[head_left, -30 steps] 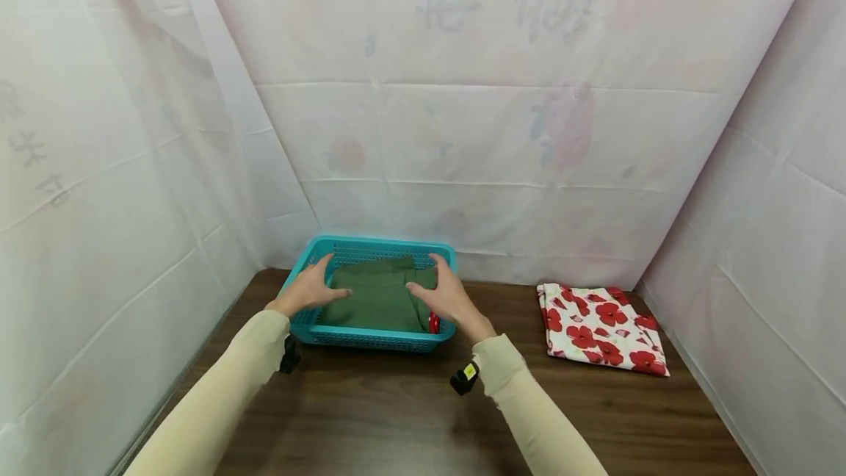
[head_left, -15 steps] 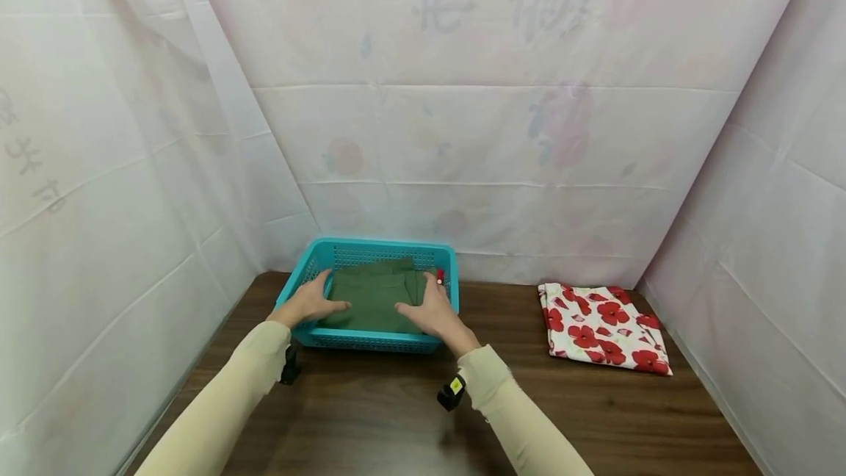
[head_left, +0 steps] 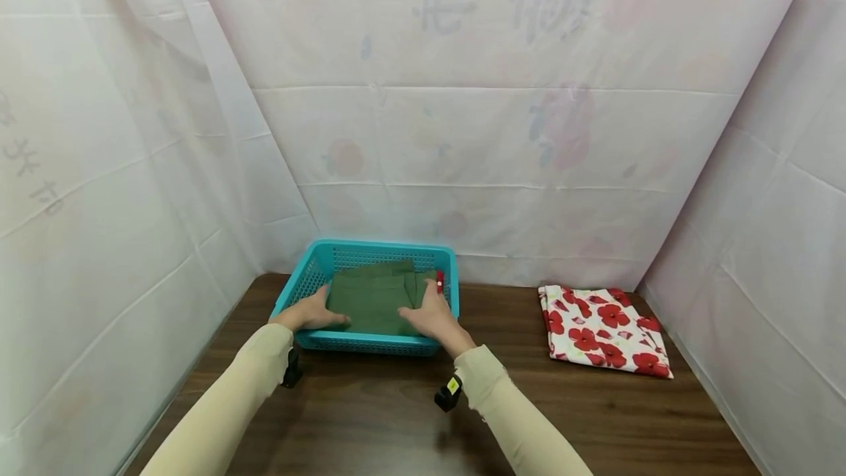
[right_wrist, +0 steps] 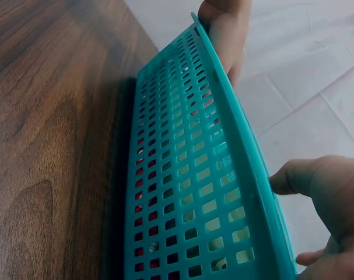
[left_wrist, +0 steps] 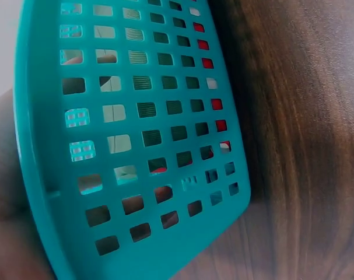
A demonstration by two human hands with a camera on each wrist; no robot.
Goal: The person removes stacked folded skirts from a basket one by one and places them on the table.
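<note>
From my end I counted two hands, one basket, one green cloth, one floral cloth, two black wrist devices. The turquoise basket (head_left: 370, 337), holes all through its walls, sat upright on the brown wood-grain table (head_left: 370, 417), left of centre in the head frame. In it I had the folded green cloth (head_left: 370, 303), lying flat, with a red item (head_left: 439, 283) past its right edge. More red and white showed through the holes in the left wrist view; how many pieces, I couldn't tell.

Left hand (head_left: 312, 312): over the basket's lower-left corner, grip wide, thumb pointing in over the green cloth. Right hand (head_left: 432, 314): over the lower-right part, grip also wide, thumb toward the green cloth's near edge. Whether either pressed down, I couldn't tell.

Wrist devices (head_left: 447, 394): one by each cuff. Floral cloth (head_left: 604, 329), white with red flowers, lay folded on the table at frame right, well apart from the basket. Pale printed sheets (head_left: 496, 138) hung behind.
</note>
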